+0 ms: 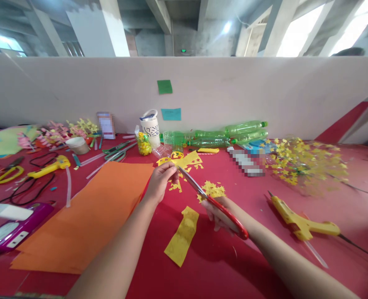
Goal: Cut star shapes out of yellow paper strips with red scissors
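My left hand (pixel 162 179) is closed in a pinch, with a small piece of yellow paper (pixel 176 162) at its fingertips; the fingers partly hide this piece. My right hand (pixel 218 211) grips red-handled scissors (pixel 192 181), whose tips point up-left and reach close to the left fingertips. Whether the blades touch the paper I cannot tell. Just beyond my hands lie yellow paper scraps (pixel 193 160) with star-shaped holes. A pile of small yellow stars (pixel 214 189) sits beside the right hand. Nearer to me, a yellow paper strip (pixel 184 236) rests on the red table.
Orange paper sheets (pixel 87 207) lie at left, beside a purple power strip (pixel 18 228) and a yellow glue gun (pixel 51 166). Another glue gun (pixel 302 220) and a yellow star bunch (pixel 305 162) are at right. Green bottles (pixel 211 139) and a white cup (pixel 150 126) stand or lie along the partition (pixel 233 91).
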Available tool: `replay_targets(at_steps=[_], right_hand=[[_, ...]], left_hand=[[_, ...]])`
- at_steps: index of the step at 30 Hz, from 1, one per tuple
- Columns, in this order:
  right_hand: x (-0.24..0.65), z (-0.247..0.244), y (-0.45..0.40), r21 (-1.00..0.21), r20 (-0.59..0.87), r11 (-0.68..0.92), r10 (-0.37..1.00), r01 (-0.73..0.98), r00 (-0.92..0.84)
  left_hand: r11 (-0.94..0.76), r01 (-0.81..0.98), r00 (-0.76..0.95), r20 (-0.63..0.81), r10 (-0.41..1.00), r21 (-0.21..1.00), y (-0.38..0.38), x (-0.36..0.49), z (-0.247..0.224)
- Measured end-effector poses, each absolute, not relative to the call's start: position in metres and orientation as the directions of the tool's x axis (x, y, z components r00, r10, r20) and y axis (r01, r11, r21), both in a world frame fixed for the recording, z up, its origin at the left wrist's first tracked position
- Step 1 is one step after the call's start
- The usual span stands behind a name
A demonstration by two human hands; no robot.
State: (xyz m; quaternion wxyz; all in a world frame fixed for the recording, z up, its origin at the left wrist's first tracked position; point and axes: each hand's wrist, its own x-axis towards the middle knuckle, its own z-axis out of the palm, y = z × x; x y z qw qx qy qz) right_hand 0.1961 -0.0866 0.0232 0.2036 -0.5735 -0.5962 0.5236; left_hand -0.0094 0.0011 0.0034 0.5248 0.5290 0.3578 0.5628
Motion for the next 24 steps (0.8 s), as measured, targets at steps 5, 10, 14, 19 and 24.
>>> replay_targets(at_steps=[5, 10, 14, 19, 24], right_hand=[[0.1971, 0.022, -0.0856, -0.858, -0.363, -0.215, 0.896, 0.466, -0.256], [0.1973, 0.0219, -0.0854, -0.856, -0.378, -0.237, 0.893, 0.46, -0.245], [0.1975, 0.0212, -0.0854, -0.864, -0.365, -0.227, 0.897, 0.45, -0.25], [0.1975, 0.0205, -0.0854, -0.851, -0.38, -0.233, 0.891, 0.47, -0.246], [0.1967, 0.0235, -0.0855, -0.845, -0.391, -0.244, 0.889, 0.476, -0.238]], left_hand=[[-0.194, -0.211, 0.116, 0.221, 0.968, 0.958, 0.0014, -0.0107, 0.0032], [-0.196, -0.209, 0.118, 0.223, 0.968, 0.958, 0.0011, -0.0111, 0.0043], [-0.197, -0.207, 0.122, 0.225, 0.967, 0.958, 0.0012, -0.0112, 0.0051], [-0.187, -0.211, 0.113, 0.214, 0.97, 0.959, 0.001, -0.0113, 0.0053], [-0.185, -0.219, 0.115, 0.213, 0.97, 0.958, 0.0008, -0.0114, 0.005]])
